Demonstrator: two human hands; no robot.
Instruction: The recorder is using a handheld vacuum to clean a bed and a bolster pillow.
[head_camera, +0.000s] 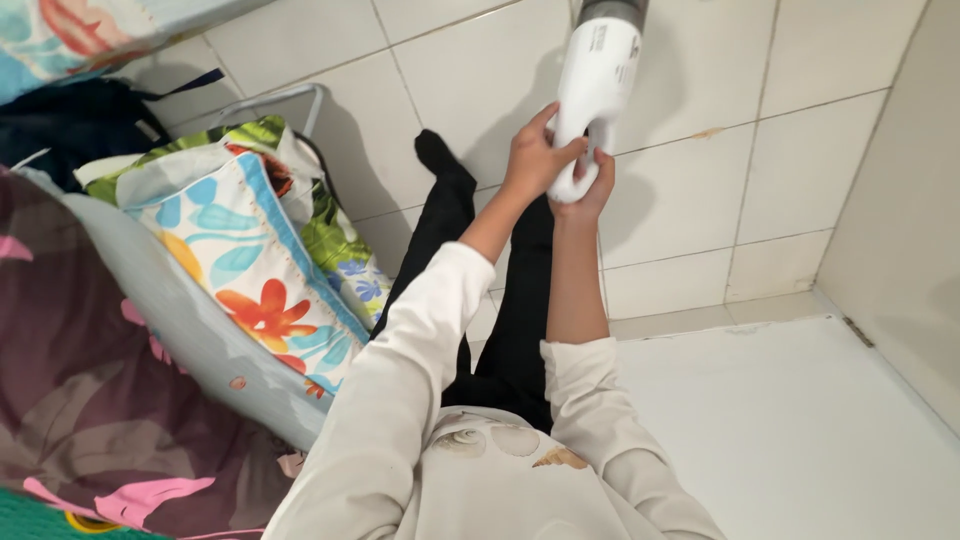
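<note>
Seen from above, our left hand (535, 155) wraps its fingers around the lower handle of a white handheld appliance (592, 90), and our right hand (585, 195) cups the rounded bottom end of that same handle from beneath, so both hands are closed on it. We hold the appliance upright above the floor, out in front of us, its grey upper end cut off by the top edge of the view. Our forearms are bare, with cream sleeves (420, 370) pushed back toward the elbows. Below our arms we see black trousers (510, 320) stretching down to a black-socked foot on the white tiled floor (700, 200). To our left a padded board with a pale blue-grey cover (190, 330) carries a folded pile of floral fabric (250, 260) in blue, orange and green. Nearer us lies a dark purple cloth with pink leaf shapes (90, 400). We cannot tell what the dark bundle (70, 125) farther off contains.
</note>
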